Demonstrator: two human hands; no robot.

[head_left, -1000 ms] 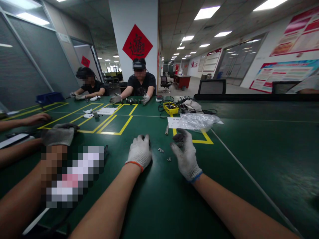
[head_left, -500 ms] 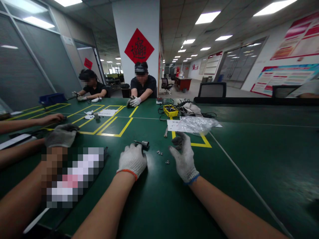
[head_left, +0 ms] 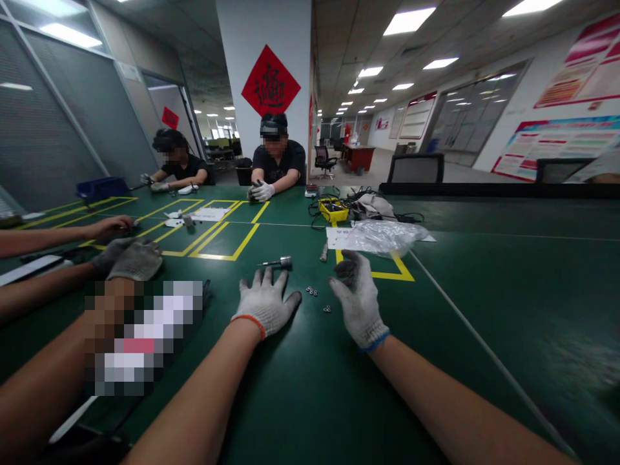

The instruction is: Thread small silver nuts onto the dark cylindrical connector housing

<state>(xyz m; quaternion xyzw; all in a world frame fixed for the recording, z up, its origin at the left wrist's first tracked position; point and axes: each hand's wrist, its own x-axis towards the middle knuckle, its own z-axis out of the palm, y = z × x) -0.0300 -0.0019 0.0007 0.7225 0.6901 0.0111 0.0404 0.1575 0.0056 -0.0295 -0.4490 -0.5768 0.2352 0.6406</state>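
My left hand (head_left: 266, 302), in a white knit glove with an orange cuff, lies palm down on the green table with its fingers spread. Just beyond its fingertips is a metal tool with a thin shaft and a cylindrical end (head_left: 285, 261). My right hand (head_left: 361, 300), gloved with a blue cuff, rests on its side, fingers curved and thumb apart, holding nothing that I can see. Between the hands sit several small metal rings or nuts (head_left: 312, 292), with a smaller cluster of them (head_left: 327, 309) nearer to me. A short metal piece (head_left: 324, 252) lies beyond them.
A clear plastic bag (head_left: 387, 237) lies on white paper, behind my right hand. Further back are a yellow tray (head_left: 333, 210) and tangled black cables. At left, a co-worker's gloved hands (head_left: 135, 259) are near. Two people sit across the table.
My left hand has spread its fingers and moved slightly right, away from the metal tool, which now lies turned more level. My right hand has barely moved. The neighbour's gloved hand shifted right.
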